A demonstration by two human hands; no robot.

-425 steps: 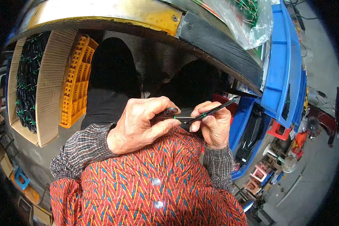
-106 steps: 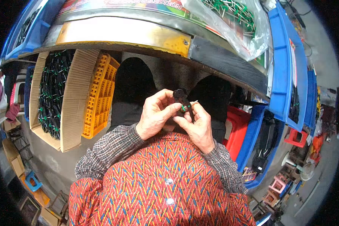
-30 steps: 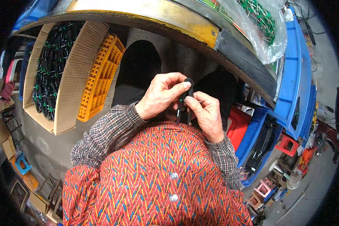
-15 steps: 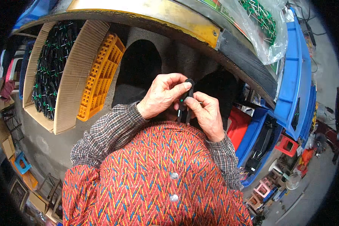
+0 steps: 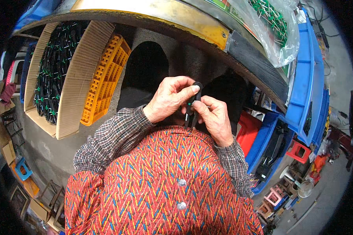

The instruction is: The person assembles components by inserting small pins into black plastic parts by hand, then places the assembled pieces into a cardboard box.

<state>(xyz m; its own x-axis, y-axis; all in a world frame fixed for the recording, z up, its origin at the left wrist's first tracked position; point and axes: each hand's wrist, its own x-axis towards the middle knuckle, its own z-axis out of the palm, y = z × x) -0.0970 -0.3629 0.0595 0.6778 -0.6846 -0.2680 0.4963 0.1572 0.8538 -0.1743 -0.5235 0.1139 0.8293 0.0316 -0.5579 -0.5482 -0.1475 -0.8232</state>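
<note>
Above my lap I hold a narrow black part point(image 5: 189, 112) with a rounded upper end, a small green dot and pale lettering on its side. My left hand point(image 5: 169, 97) is closed on its upper end, thumb across the front. Beside the green dot, my right hand point(image 5: 215, 117) pinches thumb and fingers against the part's right side; anything smaller between those fingertips is hidden. The lower end of the part hangs just above the red patterned garment point(image 5: 164, 168).
At left stands a cardboard box point(image 5: 72, 88) of similar black parts with green-headed pins, next to a yellow crate point(image 5: 106, 80). A worktable point(image 5: 153, 13) curves ahead. A clear bag point(image 5: 280, 53) holds green-headed pins. Blue bins point(image 5: 302, 78) and a red stool point(image 5: 298, 152) are at right.
Both hands keep nearly the same place and grip. The right fingertips have shifted very slightly against the black part.
</note>
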